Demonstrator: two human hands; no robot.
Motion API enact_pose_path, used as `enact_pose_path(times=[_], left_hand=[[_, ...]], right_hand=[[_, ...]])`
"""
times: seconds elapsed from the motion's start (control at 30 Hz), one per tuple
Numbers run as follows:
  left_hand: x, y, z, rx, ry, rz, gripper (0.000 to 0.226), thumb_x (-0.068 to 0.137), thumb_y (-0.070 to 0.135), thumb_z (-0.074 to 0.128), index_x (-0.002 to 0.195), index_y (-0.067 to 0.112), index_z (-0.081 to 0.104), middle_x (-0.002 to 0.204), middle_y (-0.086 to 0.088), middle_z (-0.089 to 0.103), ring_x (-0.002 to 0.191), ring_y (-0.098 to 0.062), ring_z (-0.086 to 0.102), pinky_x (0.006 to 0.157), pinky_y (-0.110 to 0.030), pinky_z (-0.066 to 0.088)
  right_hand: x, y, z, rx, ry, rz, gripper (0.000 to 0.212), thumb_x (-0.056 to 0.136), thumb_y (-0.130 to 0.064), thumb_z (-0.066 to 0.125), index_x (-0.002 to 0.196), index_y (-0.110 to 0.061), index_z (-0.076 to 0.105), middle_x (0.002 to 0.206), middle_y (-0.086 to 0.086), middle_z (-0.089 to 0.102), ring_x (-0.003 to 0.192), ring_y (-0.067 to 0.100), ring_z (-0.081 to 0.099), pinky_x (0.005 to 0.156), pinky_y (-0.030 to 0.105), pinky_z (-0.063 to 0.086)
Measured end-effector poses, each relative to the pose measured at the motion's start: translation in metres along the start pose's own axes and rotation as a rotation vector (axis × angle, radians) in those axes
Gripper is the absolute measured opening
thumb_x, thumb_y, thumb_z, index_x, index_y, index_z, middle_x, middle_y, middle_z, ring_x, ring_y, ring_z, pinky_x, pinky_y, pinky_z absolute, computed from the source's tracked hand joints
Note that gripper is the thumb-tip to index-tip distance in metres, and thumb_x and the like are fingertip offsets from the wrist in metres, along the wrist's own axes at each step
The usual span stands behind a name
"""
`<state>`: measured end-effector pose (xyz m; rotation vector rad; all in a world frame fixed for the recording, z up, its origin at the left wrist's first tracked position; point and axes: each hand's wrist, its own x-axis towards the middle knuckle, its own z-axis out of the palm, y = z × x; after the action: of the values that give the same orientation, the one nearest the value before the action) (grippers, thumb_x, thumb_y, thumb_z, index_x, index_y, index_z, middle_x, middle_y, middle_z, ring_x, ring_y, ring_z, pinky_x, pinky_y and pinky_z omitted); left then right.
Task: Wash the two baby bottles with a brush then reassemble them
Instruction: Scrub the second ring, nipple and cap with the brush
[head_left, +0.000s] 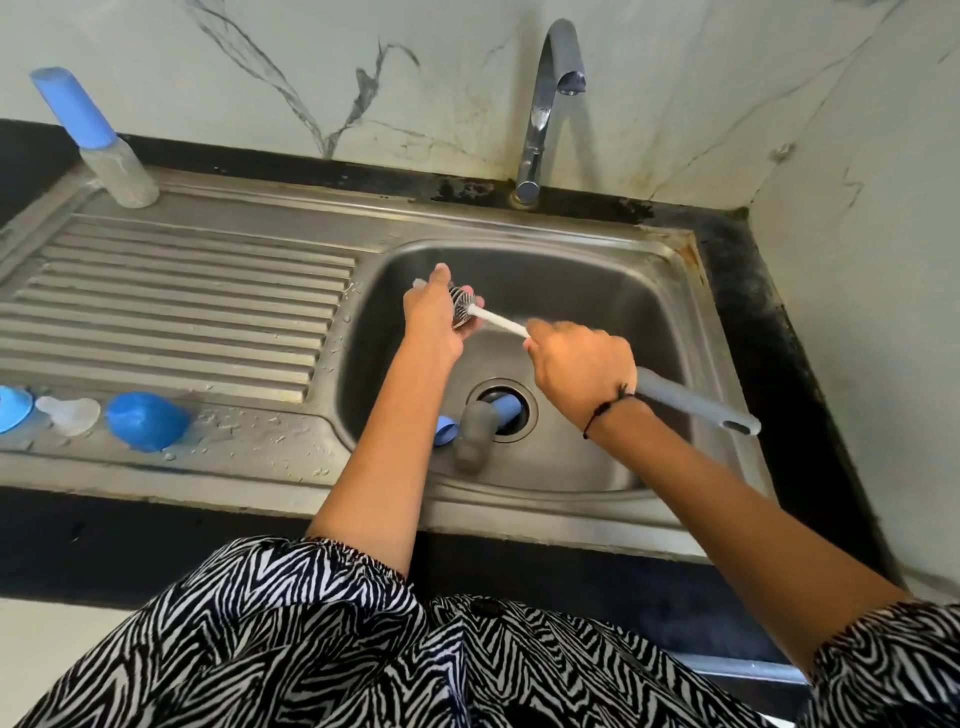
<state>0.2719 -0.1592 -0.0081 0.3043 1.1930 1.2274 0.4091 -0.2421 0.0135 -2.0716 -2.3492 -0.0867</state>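
The washing step is in hand, and by the look of things it is the first bottle's body being scrubbed. Over the back left part of the sink basin (597, 291), the left hand (434, 325) is curled round a clear bottle (423, 285), of which little shows beyond a pale end poking out past the fingers. The right hand (582, 374) is clamped on the grey handle of the bottle brush (498, 322), whose white stem runs up and left to a dark bristle head sitting at the bottle's mouth, against the left palm. The faucet (550, 93) shows no water running.

The next move likely calls for working the bristles in and out with a twist while the left grip keeps the slippery bottle from turning, then a rinse.

The bottle in hand looks transparent and is mostly hidden, so how clean it is cannot be judged. Its likely parts lie wet along the front left edge of the drainboard (182, 291): a blue cap (145, 421), a clear nipple (70, 413) just beside it, and a blue ring (13, 408) at the far left. The second bottle (106, 150) stands assembled at the back left corner of the drainboard, with its blue cap on, apparently untouched. A small grey-and-blue brush (475, 423) lies across the drain at the front of the basin.
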Motion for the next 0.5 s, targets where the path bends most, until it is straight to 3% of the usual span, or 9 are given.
enact_pose_path(times=[0.1, 0.17, 0.23, 0.33, 0.5], left_hand=[[0.0, 0.0, 0.002, -0.111, -0.064, 0.102, 0.015, 0.099, 0.013, 0.041, 0.085, 0.009, 0.045, 0.066, -0.007, 0.053, 0.053, -0.019, 0.057, 0.059, -0.031, 0.05], [0.002, -0.001, -0.001, -0.211, -0.152, 0.166, 0.011, 0.098, 0.011, 0.043, 0.09, 0.007, 0.049, 0.061, -0.005, 0.059, 0.056, -0.019, 0.062, 0.061, -0.031, 0.052], [0.003, -0.003, -0.005, -0.35, -0.238, 0.169, 0.014, 0.098, 0.012, 0.045, 0.087, 0.007, 0.053, 0.061, -0.003, 0.062, 0.06, -0.018, 0.065, 0.063, -0.03, 0.054], [0.0, -0.001, -0.007, -0.527, -0.35, 0.15, 0.024, 0.099, 0.015, 0.043, 0.08, 0.011, 0.056, 0.063, -0.003, 0.061, 0.062, -0.016, 0.064, 0.065, -0.028, 0.054], [-0.004, -0.002, -0.011, -0.666, -0.44, 0.146, 0.029, 0.1, 0.021, 0.038, 0.078, 0.013, 0.055, 0.066, -0.001, 0.061, 0.067, -0.015, 0.064, 0.071, -0.029, 0.054]], right_hand=[[0.003, -0.002, 0.0, 0.19, -0.017, 0.036, 0.026, 0.099, -0.031, 0.035, 0.101, -0.019, 0.058, 0.083, 0.003, 0.062, 0.081, 0.029, 0.058, 0.062, 0.03, 0.037], [0.01, 0.0, -0.002, 0.593, -0.111, 0.089, 0.024, 0.096, -0.022, 0.043, 0.087, -0.016, 0.064, 0.06, -0.005, 0.053, 0.061, 0.012, 0.055, 0.053, 0.025, 0.037], [0.015, 0.003, -0.007, 0.977, -0.234, 0.172, 0.025, 0.093, -0.009, 0.045, 0.085, -0.01, 0.068, 0.043, -0.006, 0.043, 0.033, 0.005, 0.037, 0.036, 0.016, 0.027], [0.017, 0.011, -0.015, 1.227, -0.526, 0.263, 0.028, 0.095, -0.016, 0.043, 0.087, -0.013, 0.07, 0.046, -0.002, 0.032, 0.033, 0.008, 0.019, 0.037, 0.014, 0.015], [0.019, 0.018, -0.009, 1.482, -0.923, 0.281, 0.037, 0.101, -0.028, 0.03, 0.099, -0.012, 0.064, 0.045, -0.008, 0.024, 0.032, 0.003, 0.018, 0.036, 0.013, 0.014]])
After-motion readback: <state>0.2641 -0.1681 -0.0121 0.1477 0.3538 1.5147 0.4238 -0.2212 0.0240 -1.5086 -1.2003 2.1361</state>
